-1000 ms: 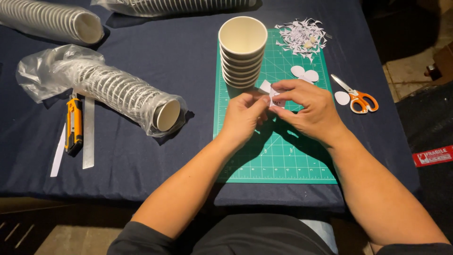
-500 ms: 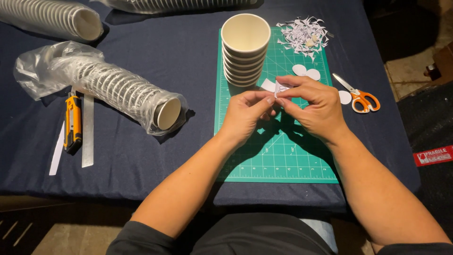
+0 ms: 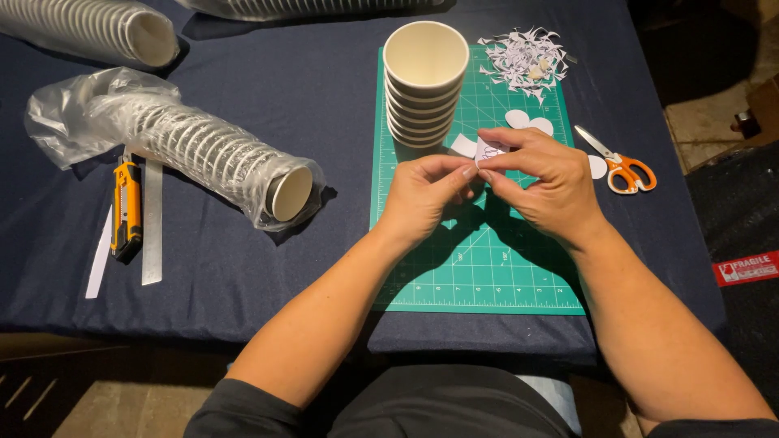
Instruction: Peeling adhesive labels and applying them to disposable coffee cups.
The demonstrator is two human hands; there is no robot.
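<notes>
A small white paper piece [image 3: 489, 152] is pinched between the fingertips of both hands above the green cutting mat [image 3: 454, 268]. The left hand [image 3: 426, 195] is curled, with thumb and forefinger closed on the lower left edge of the piece. The right hand [image 3: 548, 182] is closed on the piece from the right and above, its fingers bent over it. The fingertips of the two hands are touching at the piece.

Just behind the hands, a stack of white paper cups [image 3: 425, 81] is set upright on the far part of the mat. White paper cut-outs [image 3: 529, 123] are laid on the mat just beside the right hand, and a heap of paper trimmings [image 3: 526, 58] is located at the far right corner of the mat. Orange-handled scissors [image 3: 618, 165] are placed on the dark blue tablecloth [image 3: 324, 97], just off the right edge of the mat.

Well to the left, a sleeve of cups in clear plastic wrap [image 3: 187, 150] is laid on its side. A yellow utility knife [image 3: 126, 207] and a metal ruler [image 3: 152, 223] are positioned near the left edge.
</notes>
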